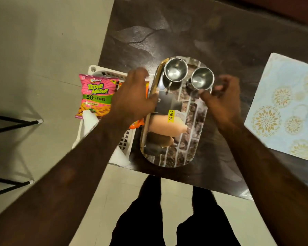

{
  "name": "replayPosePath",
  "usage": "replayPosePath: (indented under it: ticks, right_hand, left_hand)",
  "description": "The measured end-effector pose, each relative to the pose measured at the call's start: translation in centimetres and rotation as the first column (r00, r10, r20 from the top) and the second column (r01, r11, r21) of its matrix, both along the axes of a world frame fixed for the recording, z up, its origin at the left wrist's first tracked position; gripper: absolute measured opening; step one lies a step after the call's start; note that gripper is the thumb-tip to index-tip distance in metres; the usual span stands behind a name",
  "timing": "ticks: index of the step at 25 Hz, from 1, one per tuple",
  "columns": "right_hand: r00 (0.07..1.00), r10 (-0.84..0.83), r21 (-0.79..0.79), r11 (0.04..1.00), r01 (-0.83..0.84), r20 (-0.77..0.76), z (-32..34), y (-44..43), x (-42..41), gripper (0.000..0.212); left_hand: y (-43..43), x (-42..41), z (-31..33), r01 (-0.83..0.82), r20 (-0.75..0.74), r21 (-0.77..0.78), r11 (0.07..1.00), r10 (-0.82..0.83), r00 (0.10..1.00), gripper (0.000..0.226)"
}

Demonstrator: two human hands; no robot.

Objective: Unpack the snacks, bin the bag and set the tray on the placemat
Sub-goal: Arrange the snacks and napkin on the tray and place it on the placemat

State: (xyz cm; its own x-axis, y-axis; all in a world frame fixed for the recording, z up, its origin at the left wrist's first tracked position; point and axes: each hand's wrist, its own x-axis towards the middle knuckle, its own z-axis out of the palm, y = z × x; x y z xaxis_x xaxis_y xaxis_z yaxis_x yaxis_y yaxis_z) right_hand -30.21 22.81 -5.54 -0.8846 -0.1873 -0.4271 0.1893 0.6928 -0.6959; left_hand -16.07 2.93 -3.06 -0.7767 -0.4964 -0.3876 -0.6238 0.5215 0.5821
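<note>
**The tray is gripped at both long rims on the table.**

The left hand is curled over the tray's left rim, with the thumb laid on the rim and the fingers bent at its edge. The right hand pinches the opposite rim, its fingers curled just outside it. Between the fingers of both hands, two steel cups are carried on the tray. Nearer the wrists lie a peach bottle with a yellow price sticker and a brown bottle. Just left of the left fingers, a white basket holds a pink snack packet and an orange packet. The patterned placemat lies apart, to the right of the right fingers.
</note>
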Motion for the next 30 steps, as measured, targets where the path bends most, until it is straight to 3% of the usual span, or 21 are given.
replayPosePath:
  ticks: [3, 6, 12, 22, 24, 28, 30]
  right_hand:
    - [0.979, 0.202, 0.098, 0.975, -0.2, -0.012, -1.1, -1.1, -1.5, 0.095]
    - [0.945, 0.325, 0.155, 0.937, -0.314, -0.05, -1.9, -2.1, -1.7, 0.09]
    - [0.973, 0.218, 0.256, 0.947, -0.192, -0.077, -2.0, -2.7, -1.8, 0.081]
    - [0.968, 0.242, 0.268, 0.939, -0.215, -0.073, -1.6, -2.8, -1.9, 0.079]
    - [0.967, 0.246, 0.26, 0.94, -0.221, -0.066, -1.5, -2.7, -1.8, 0.086]
    - [0.981, 0.193, 0.155, 0.969, -0.192, 0.008, -0.2, -1.3, -1.1, 0.126]
    - [0.99, 0.135, 0.152, 0.98, -0.13, -0.026, 1.1, 0.1, 0.4, 0.109]
  left_hand:
    - [0.7, -5.9, -1.6, 0.081, 0.022, -0.034, 0.996, -0.081, 0.997, 0.087]
    - [1.4, -8.5, -3.5, 0.196, 0.115, -0.113, 0.974, -0.183, 0.976, 0.09]
    - [1.3, -8.6, -4.2, 0.2, 0.102, -0.165, 0.966, -0.185, 0.977, 0.08]
    - [1.7, -8.7, -4.5, 0.16, 0.078, -0.161, 0.974, -0.149, 0.986, 0.077]
    - [1.9, -8.6, -4.6, 0.152, 0.073, -0.143, 0.978, -0.143, 0.987, 0.08]
    - [2.1, -7.8, -3.2, 0.153, 0.028, -0.138, 0.979, -0.151, 0.988, 0.101]
    - [2.5, -5.5, -1.4, 0.076, -0.113, -0.173, 0.982, -0.096, 0.989, 0.085]
